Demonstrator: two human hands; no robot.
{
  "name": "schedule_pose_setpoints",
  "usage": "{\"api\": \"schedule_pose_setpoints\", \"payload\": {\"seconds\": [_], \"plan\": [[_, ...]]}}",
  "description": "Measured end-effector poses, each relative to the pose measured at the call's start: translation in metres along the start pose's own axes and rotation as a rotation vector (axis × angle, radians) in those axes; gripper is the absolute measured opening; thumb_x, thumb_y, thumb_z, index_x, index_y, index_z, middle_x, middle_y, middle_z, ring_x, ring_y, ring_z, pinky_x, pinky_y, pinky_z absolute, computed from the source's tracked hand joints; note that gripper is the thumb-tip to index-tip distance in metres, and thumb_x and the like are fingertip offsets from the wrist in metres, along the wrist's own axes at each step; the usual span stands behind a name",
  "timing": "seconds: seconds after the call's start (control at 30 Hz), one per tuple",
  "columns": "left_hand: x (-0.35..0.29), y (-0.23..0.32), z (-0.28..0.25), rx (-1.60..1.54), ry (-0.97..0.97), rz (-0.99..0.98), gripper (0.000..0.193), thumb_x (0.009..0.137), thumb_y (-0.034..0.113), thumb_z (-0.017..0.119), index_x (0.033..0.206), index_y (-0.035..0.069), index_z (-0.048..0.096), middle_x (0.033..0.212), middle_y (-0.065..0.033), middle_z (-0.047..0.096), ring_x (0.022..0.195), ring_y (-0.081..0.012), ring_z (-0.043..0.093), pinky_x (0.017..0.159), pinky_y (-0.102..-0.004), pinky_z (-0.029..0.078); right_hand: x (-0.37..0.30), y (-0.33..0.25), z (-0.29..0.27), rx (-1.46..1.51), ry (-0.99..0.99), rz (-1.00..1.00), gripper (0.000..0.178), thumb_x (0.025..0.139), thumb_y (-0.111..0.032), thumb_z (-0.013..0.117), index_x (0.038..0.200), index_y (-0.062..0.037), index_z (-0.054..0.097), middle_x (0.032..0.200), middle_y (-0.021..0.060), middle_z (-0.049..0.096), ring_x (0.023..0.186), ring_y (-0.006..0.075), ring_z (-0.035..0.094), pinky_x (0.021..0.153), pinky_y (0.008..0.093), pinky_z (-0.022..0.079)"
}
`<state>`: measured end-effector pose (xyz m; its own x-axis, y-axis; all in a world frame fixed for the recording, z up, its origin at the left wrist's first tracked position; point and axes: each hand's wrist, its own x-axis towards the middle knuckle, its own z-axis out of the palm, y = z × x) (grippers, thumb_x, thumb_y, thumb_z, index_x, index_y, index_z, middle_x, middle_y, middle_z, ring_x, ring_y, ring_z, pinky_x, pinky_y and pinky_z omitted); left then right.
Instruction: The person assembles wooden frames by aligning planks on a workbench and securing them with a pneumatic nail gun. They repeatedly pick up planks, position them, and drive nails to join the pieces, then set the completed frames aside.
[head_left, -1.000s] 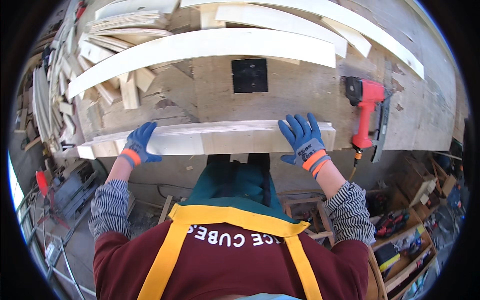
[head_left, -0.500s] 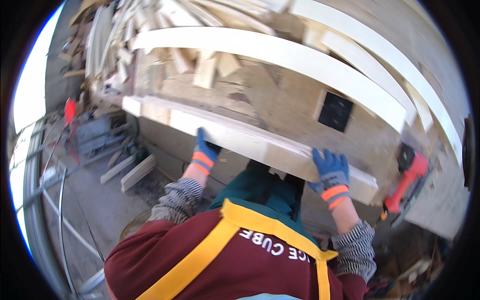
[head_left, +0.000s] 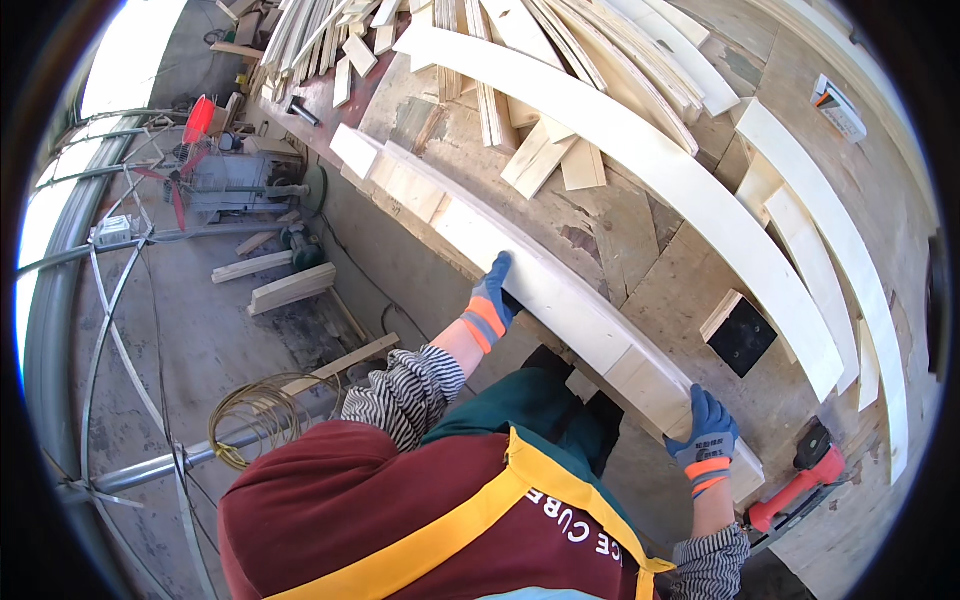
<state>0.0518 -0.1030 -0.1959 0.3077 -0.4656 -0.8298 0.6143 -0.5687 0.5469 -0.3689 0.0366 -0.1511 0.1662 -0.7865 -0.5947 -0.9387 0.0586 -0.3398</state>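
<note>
A long pale wooden beam [head_left: 545, 285], made of glued segments, lies along the near edge of the workbench [head_left: 620, 250]. My left hand [head_left: 493, 296], in a blue glove with an orange cuff, grips the beam's near side around its middle. My right hand [head_left: 706, 436], gloved the same way, holds the beam close to its right end. Both forearms wear striped sleeves.
Long curved pale boards [head_left: 640, 150] and short offcuts [head_left: 545, 155] cover the bench beyond the beam. A black square block [head_left: 742, 335] sits near the right. A red power tool [head_left: 800, 485] lies by my right hand. A wire coil [head_left: 262, 412], timber pieces and machinery are on the floor at left.
My head has turned left, so the bench now runs diagonally. Both hands stay on the beam, the left one now gripping nearer its middle.
</note>
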Motion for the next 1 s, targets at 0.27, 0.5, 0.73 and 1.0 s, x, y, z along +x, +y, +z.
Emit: {"api": "schedule_pose_setpoints", "payload": {"seconds": [0.27,0.5,0.73,1.0], "plan": [[0.025,-0.012,0.037,0.030,-0.113,-0.054,0.056,0.088,0.051,0.072,0.128,0.014,0.060,0.123,-0.0065,0.062,0.109,-0.0262,0.059,0.093,-0.0481,0.052,0.014,0.030,-0.031,-0.016,0.079,-0.019,0.091,0.060,-0.041,0.084,0.138,-0.0114,0.050,0.126,0.0145,0.060,0.115,0.0339,0.059,0.096,0.0452,0.049],[-0.059,-0.002,0.042,1.783,-0.182,1.573,0.104,0.071,0.050,0.084,0.149,0.002,0.035,0.147,-0.0199,0.043,0.134,-0.0380,0.044,0.113,-0.0465,0.037,-0.078,0.054,0.023,0.057,0.807,0.259,0.103,0.064,-0.047,0.082,0.149,-0.0080,0.039,0.147,0.0155,0.048,0.133,0.0343,0.045,0.114,0.0506,0.030],[-0.053,-0.026,0.119,2.217,-0.880,1.671,0.098,0.061,0.046,0.084,0.142,0.008,0.044,0.135,-0.0166,0.053,0.126,-0.0372,0.048,0.112,-0.0522,0.033,-0.134,0.131,0.050,-0.037,0.600,0.379,0.111,0.059,-0.049,0.085,0.153,-0.0158,0.035,0.151,0.0129,0.040,0.140,0.0352,0.036,0.113,0.0519,0.031],[-0.036,-0.016,0.118,2.157,-1.002,1.737,0.073,0.063,0.032,0.081,0.127,0.010,0.053,0.120,-0.0125,0.060,0.110,-0.0348,0.057,0.096,-0.0487,0.044,-0.092,0.135,-0.012,-0.293,0.157,0.083,0.109,0.067,-0.057,0.079,0.152,-0.0068,0.032,0.142,0.0124,0.047,0.137,0.0338,0.038,0.117,0.0498,0.026]]}}
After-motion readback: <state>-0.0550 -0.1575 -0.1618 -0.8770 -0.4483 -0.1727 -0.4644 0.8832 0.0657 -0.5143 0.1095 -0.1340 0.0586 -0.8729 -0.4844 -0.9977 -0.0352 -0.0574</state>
